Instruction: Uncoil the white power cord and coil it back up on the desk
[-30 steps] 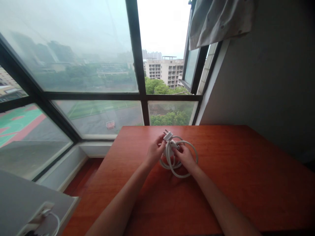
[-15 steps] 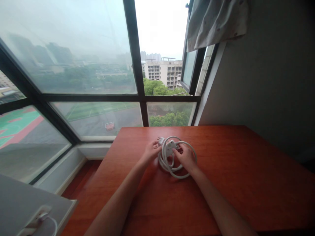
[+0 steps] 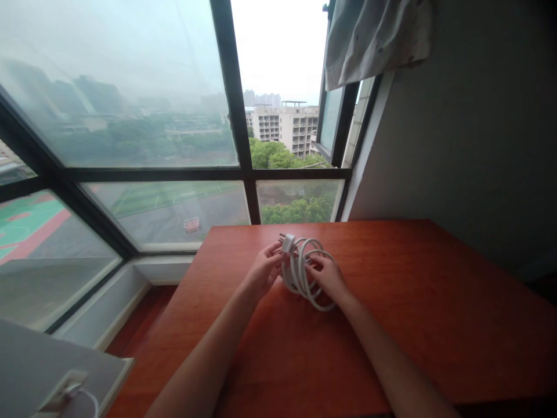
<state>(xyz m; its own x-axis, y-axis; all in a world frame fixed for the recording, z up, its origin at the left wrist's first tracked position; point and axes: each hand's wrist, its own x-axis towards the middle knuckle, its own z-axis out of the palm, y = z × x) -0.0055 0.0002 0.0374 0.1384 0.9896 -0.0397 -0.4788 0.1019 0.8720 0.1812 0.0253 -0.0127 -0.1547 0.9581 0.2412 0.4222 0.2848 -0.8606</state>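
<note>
A white extension cord [image 3: 301, 277], wound in several loose loops, is held just above the brown table [image 3: 278, 360]. Its plug [image 3: 288, 243] sticks up at the upper left of the loops, metal prongs pointing left. My left hand [image 3: 264, 270] is closed at the left side of the coil, fingers right by the plug and cable. On the other side, my right hand [image 3: 325, 276] pinches the cord bundle with thumb and fingers. The white socket block seen earlier is mostly hidden behind the loops and my right fingers.
Dark-framed windows [image 3: 243, 174] stand beyond the table, one pane swung outward, with a curtain [image 3: 378, 43] hanging at upper right. A grey wall [image 3: 456, 145] rises on the right. At lower left, a white cable is plugged into a wall socket [image 3: 65, 395].
The coil has been tilted and turned, so its loops look narrower and the socket block is now mostly hidden. The plug has risen slightly and turned. The view has shifted a little.
</note>
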